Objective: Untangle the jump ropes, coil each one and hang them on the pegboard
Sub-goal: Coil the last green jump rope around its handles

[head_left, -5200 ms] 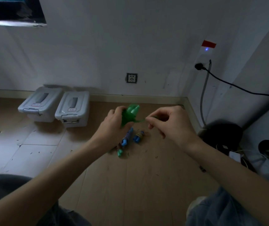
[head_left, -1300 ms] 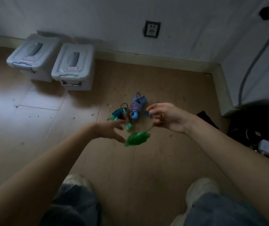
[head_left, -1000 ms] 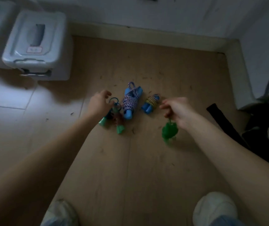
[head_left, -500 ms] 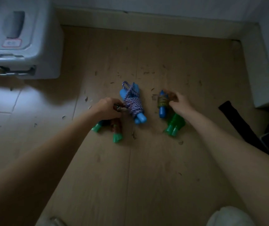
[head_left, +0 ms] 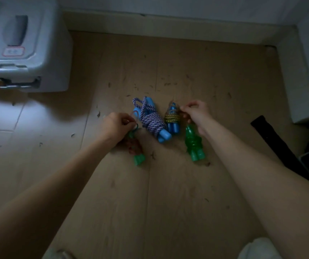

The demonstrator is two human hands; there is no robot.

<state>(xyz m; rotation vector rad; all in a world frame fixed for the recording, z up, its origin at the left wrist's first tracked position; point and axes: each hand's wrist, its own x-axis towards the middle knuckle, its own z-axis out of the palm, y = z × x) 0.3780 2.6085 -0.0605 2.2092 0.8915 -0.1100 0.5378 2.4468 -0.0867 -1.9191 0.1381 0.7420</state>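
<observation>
Several coiled jump ropes lie side by side on the wooden floor. My left hand point(head_left: 115, 125) pinches the loop at the top of a reddish rope bundle with green handles point(head_left: 137, 153). To its right lies a striped purple-and-white rope with blue handles point(head_left: 152, 120), then a small yellow rope with blue handles point(head_left: 172, 118). My right hand point(head_left: 195, 113) pinches the loops of the yellow bundle and of a green rope with green handles point(head_left: 194, 144) lying just below it. No pegboard is in view.
A grey lidded storage box point(head_left: 21, 45) stands at the upper left. A white baseboard point(head_left: 168, 28) runs along the back wall, with a wall corner at the right. A black strap-like object point(head_left: 277, 144) lies at the right. Small debris dots the floor.
The view dropped from the wall to the floor. My right hand carried the green coiled rope down and laid it beside the others. Both hands now pinch loops at the bundles' tops.
</observation>
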